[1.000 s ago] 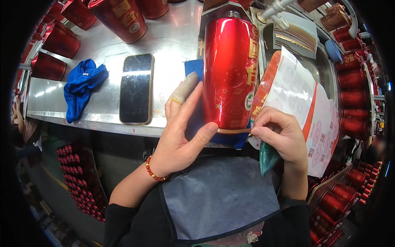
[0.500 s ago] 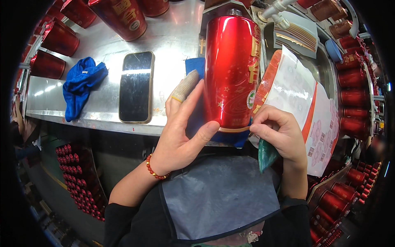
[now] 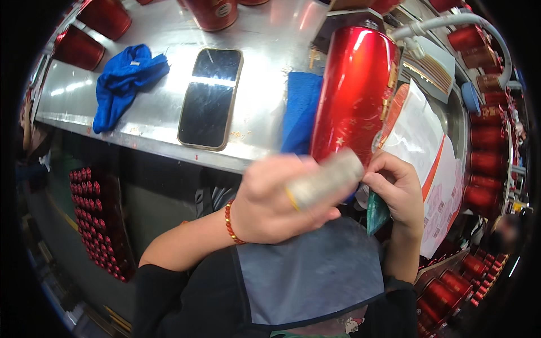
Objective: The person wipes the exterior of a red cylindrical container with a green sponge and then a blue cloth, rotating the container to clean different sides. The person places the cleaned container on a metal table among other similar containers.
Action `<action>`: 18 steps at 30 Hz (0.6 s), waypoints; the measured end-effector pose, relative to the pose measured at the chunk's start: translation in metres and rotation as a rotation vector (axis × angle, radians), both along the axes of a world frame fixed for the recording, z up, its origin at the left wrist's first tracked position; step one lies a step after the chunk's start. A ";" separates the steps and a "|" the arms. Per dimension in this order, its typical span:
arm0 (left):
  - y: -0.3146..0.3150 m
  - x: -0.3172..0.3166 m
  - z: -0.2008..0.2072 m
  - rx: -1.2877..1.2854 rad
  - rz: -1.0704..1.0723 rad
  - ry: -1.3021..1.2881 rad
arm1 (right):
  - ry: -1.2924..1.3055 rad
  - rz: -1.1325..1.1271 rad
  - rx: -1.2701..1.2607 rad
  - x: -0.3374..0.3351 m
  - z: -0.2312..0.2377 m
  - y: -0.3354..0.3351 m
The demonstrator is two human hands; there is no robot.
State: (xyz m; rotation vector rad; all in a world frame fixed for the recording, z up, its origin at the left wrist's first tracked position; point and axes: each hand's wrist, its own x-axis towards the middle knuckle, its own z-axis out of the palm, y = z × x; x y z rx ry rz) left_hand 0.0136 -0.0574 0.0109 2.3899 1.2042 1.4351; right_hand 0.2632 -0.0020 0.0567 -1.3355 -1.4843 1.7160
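Close handwork at the base end of a red glossy bottle (image 3: 356,90), as I watch it from afar through the head camera.
Nearest, before a dark grey apron (image 3: 315,276), the left hand (image 3: 284,197), one finger sheathed in pale fabric, crosses the bottle's base; motion blur means I cannot tell its grip. The right hand (image 3: 397,186) presses thumb and fingertip together beside that base, contents hidden from me; a green pointed pouch (image 3: 377,214) shows below. I judge the step to be fine fitting around the base, calling next for a steady pinch. Beyond, the bottle lies neck-away beside a flat blue cloth (image 3: 303,107), with a smartphone (image 3: 209,101) farther left.
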 end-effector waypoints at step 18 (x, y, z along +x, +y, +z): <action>-0.019 -0.017 -0.017 -0.164 0.096 0.018 | -0.019 -0.005 -0.006 0.001 0.001 0.000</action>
